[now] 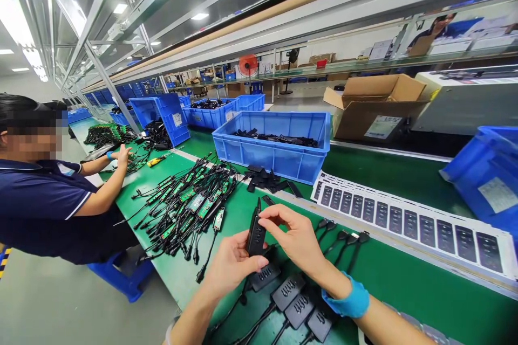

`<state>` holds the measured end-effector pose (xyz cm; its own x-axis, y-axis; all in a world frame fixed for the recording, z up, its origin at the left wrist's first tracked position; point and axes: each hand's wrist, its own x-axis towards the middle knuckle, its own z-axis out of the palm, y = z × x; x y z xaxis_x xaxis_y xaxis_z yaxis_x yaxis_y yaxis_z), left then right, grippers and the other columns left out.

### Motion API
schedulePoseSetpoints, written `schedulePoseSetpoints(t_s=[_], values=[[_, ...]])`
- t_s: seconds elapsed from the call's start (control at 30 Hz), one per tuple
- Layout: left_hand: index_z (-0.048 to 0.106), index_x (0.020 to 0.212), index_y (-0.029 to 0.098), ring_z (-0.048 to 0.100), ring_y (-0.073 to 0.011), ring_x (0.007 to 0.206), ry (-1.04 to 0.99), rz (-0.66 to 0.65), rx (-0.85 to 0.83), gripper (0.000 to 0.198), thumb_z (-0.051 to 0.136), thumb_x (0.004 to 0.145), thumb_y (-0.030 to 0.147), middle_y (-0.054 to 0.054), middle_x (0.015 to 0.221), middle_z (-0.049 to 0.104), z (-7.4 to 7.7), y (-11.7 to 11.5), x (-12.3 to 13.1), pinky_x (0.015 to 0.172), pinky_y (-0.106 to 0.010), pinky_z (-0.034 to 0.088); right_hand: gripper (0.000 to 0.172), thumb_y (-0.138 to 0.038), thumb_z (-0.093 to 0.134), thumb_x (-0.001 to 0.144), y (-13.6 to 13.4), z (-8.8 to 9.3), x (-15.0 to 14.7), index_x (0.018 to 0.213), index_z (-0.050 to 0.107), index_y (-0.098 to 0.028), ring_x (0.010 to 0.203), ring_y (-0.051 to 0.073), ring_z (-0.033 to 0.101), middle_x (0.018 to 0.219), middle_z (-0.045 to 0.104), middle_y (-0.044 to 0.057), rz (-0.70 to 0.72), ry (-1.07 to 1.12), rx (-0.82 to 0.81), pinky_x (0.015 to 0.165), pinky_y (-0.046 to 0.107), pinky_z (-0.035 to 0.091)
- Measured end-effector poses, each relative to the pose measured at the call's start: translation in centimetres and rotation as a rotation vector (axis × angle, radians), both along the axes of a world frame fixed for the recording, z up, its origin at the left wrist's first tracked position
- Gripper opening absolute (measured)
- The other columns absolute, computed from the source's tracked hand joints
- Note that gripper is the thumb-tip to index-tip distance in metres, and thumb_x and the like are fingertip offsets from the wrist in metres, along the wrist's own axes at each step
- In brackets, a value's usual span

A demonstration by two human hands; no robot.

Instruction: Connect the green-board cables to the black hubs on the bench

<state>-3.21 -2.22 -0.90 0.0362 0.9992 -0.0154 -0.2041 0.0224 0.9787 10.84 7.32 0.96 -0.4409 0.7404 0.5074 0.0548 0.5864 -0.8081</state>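
A row of finished black adapters with cables is laid on the green counter nearest the camera, just below the hands. Above that row, a black adapter housing is held upright between both hands. The left hand is raised from the lower left with the palm turned inward, and its grip is closed around the housing's lower part, the thumb laid across the front. The right hand is brought in from the lower right, the wrist bent and wrapped by a blue wrist strap; its grip is pinched on the housing's upper edge with thumb and forefinger. Left of the housing, a heap of green circuit boards with black cables is spread out. Right of the housing, a sheet of labels is laid flat. Beyond the housing, a blue crate with black parts is set, and a cardboard box behind it. Far left, a co-worker's hand is rested on the counter.
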Motion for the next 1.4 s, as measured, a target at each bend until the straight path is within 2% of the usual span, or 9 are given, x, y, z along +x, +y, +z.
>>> schedulePoseSetpoints(t_s=[0.1,0.23,0.33,0.6,0.73,0.83,0.97,1.17,1.4], values=[[0.058,0.115,0.007,0.059,-0.0128,0.070,0.145,0.059,0.055,0.052,0.069,0.080,0.043,-0.013,0.099,0.064,0.0,-0.3,0.5,0.056,-0.021,0.045,0.022,-0.039,0.065,0.082,-0.1,0.1,0.1,0.087,0.061,-0.018,0.081,0.019,0.056,0.091,0.058,0.008,-0.023,0.034,-0.084,0.063,0.028,0.047],[0.053,0.128,0.011,0.064,-0.0154,0.080,0.385,0.062,0.157,0.043,0.049,0.094,0.038,-0.013,0.106,0.065,0.1,-0.9,0.5,0.065,-0.023,0.051,0.048,-0.057,0.058,0.085,0.3,0.2,0.7,0.110,0.055,-0.016,0.079,0.017,0.055,0.094,0.057,0.008,0.261,-0.023,-0.410,0.066,0.028,0.049],[0.052,0.128,0.011,0.066,-0.0164,0.081,0.505,0.056,0.156,0.041,0.044,0.095,0.034,-0.012,0.102,0.067,0.1,-1.0,0.5,0.067,-0.024,0.055,0.049,-0.060,0.052,0.090,0.2,0.1,1.1,0.102,0.061,-0.014,0.078,0.016,0.055,0.089,0.059,0.007,0.363,-0.054,-0.388,0.074,0.029,0.048],[0.058,0.128,0.017,0.065,-0.0162,0.079,0.537,0.024,0.118,0.041,0.048,0.092,0.033,-0.006,0.090,0.060,1.8,-0.9,-1.0,0.063,-0.023,0.055,0.044,-0.056,0.064,0.084,0.7,0.8,1.7,0.106,0.063,-0.018,0.083,0.016,0.054,0.098,0.060,0.007,0.298,0.188,-0.500,0.070,0.026,0.046],[0.054,0.129,0.015,0.060,-0.0140,0.066,0.522,-0.043,-0.016,0.049,0.056,0.086,0.036,-0.005,0.089,0.051,1.4,-0.9,-2.2,0.051,-0.023,0.050,0.049,-0.051,0.071,0.074,4.3,0.7,3.3,0.105,0.055,-0.016,0.079,0.015,0.053,0.092,0.058,0.007,0.025,0.372,-0.672,0.061,0.022,0.043],[0.056,0.121,0.017,0.056,-0.0131,0.064,0.717,-0.074,-0.037,0.041,0.062,0.083,0.030,0.000,0.078,0.055,0.1,-1.2,-1.8,0.056,-0.022,0.044,0.061,-0.048,0.059,0.074,7.3,-0.9,4.9,0.121,0.042,-0.013,0.080,0.019,0.057,0.088,0.058,0.008,-0.256,0.078,-0.520,0.067,0.030,0.048],[0.065,0.116,0.024,0.059,-0.0205,0.091,1.044,-0.110,0.015,0.030,0.062,0.088,0.035,-0.005,0.100,0.060,-1.3,-1.2,-1.4,0.078,-0.029,0.046,0.068,-0.037,0.060,0.069,10.1,-3.1,6.0,0.127,0.039,-0.009,0.104,0.031,0.053,0.110,0.054,0.018,-0.462,-0.219,-0.268,0.089,0.048,0.043],[0.056,0.118,0.005,0.052,-0.0355,0.105,1.592,0.461,-0.246,0.033,0.051,0.093,0.027,-0.020,0.110,0.053,-2.8,2.0,-4.5,0.079,-0.041,0.048,0.017,-0.024,0.061,0.081,10.6,-4.4,2.0,0.094,0.062,-0.012,0.096,0.030,0.055,0.099,0.059,0.013,-0.241,-0.605,0.036,0.088,0.042,0.041],[0.054,0.117,0.007,0.057,-0.0311,0.102,1.292,0.473,-0.255,0.031,0.048,0.088,0.020,-0.019,0.108,0.054,-4.2,2.9,-6.6,0.085,-0.041,0.045,0.028,-0.003,0.048,0.083,9.6,-4.6,-1.4,0.105,0.064,-0.004,0.094,0.030,0.060,0.093,0.062,0.017,-0.145,-0.743,0.068,0.085,0.039,0.044]])
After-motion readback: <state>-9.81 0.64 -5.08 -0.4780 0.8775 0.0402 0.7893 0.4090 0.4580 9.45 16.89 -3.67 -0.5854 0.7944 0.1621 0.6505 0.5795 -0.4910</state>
